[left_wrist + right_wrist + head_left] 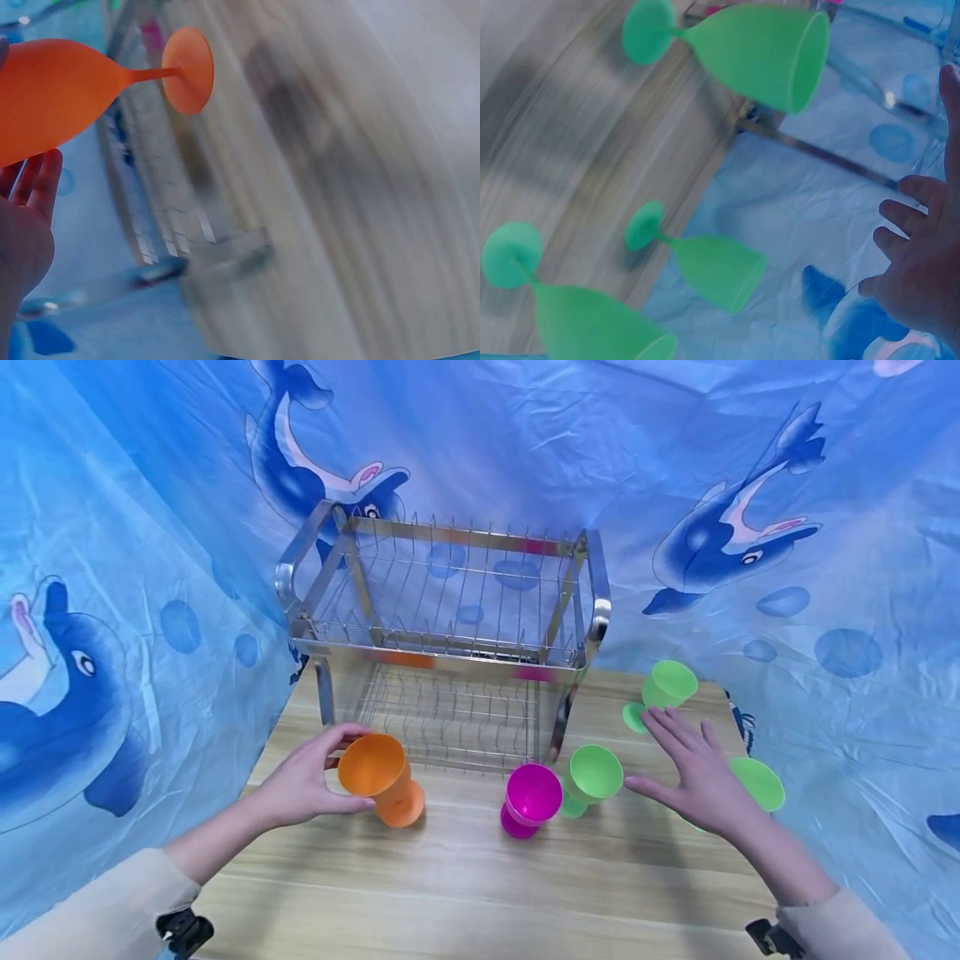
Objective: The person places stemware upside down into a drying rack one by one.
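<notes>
My left hand holds an orange goblet by its bowl, fingers at the far side and thumb at the near side. In the left wrist view the orange goblet shows its thin stem and round foot, with the fingers against the bowl. My right hand is spread with nothing in it, among three green goblets: one just left of the thumb, one beyond the fingertips, and one partly behind the hand. A magenta goblet stands left of the nearest green one.
A two-tier metal dish rack with wire shelves stands at the back of the wooden table. Blue sheeting with dolphin pictures hangs behind and at both sides. The goblets stand in front of the rack and to its right.
</notes>
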`<action>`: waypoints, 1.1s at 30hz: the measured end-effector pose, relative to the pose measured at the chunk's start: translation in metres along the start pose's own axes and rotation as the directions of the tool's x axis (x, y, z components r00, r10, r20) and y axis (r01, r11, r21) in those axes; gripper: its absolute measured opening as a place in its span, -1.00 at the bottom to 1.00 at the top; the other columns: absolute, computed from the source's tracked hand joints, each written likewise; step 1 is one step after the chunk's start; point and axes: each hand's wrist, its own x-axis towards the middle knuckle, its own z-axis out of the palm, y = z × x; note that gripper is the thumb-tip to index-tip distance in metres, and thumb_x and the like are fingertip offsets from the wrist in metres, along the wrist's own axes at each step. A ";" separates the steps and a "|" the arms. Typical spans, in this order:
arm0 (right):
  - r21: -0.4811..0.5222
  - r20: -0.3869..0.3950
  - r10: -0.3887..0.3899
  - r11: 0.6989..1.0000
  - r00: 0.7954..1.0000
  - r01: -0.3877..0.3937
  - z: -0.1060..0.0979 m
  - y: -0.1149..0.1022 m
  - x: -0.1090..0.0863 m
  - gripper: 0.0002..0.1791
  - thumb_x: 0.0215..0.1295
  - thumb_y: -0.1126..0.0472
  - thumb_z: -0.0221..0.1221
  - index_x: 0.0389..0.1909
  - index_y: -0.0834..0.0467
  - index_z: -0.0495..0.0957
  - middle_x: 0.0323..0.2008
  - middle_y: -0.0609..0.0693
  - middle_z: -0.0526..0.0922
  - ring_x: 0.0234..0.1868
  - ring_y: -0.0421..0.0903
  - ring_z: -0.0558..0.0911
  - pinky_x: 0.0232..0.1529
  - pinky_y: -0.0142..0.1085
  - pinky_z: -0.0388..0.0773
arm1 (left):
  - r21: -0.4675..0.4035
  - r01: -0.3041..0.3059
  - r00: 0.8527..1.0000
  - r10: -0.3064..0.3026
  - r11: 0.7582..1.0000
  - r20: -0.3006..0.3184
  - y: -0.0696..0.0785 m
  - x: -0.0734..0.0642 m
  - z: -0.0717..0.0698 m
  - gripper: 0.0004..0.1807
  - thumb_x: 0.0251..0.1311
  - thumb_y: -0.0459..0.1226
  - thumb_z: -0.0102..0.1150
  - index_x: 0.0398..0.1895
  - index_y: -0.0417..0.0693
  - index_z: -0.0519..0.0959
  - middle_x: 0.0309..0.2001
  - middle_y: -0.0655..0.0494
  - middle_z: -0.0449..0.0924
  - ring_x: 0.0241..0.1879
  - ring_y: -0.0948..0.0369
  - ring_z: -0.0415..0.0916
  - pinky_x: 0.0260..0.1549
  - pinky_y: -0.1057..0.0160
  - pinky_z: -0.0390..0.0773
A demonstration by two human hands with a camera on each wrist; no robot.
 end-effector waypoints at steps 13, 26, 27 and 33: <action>0.107 0.031 -0.076 0.992 0.997 0.072 -0.007 -0.052 0.016 -0.01 0.24 -0.14 0.52 0.62 0.07 0.33 0.59 0.15 0.35 0.56 0.33 0.32 0.44 0.39 0.32 | -0.049 -0.121 0.991 0.124 0.991 0.057 0.074 0.006 -0.029 -0.05 -0.08 -0.08 0.78 0.41 0.14 0.43 0.23 0.26 0.61 0.16 0.19 0.60 0.15 0.19 0.71; 0.240 0.081 -0.150 0.963 0.985 0.127 0.009 -0.097 0.035 0.03 0.21 -0.18 0.54 0.64 0.00 0.31 0.61 0.10 0.33 0.58 0.22 0.34 0.44 0.31 0.40 | -0.050 -0.157 0.982 0.161 0.986 0.097 0.101 0.028 -0.036 -0.05 -0.07 -0.06 0.77 0.42 0.15 0.44 0.24 0.27 0.61 0.21 0.16 0.56 0.16 0.05 0.72; 0.254 0.080 -0.155 0.958 0.985 0.131 0.010 -0.099 0.036 0.03 0.21 -0.17 0.54 0.63 0.01 0.32 0.60 0.10 0.34 0.58 0.23 0.35 0.44 0.32 0.40 | -0.064 -0.156 0.982 0.162 0.986 0.097 0.103 0.029 -0.036 -0.06 -0.06 -0.07 0.76 0.42 0.15 0.44 0.24 0.26 0.61 0.22 0.16 0.56 0.15 0.04 0.72; 0.369 0.086 -0.156 0.922 0.984 0.114 0.018 -0.114 0.048 -0.07 0.22 -0.10 0.55 0.58 -0.02 0.41 0.54 0.00 0.45 0.54 0.21 0.40 0.42 0.32 0.43 | -0.183 -0.140 0.983 0.158 0.973 0.090 0.105 0.031 -0.036 -0.11 0.04 -0.17 0.69 0.45 0.08 0.41 0.28 0.14 0.59 0.25 0.07 0.57 0.11 -0.04 0.70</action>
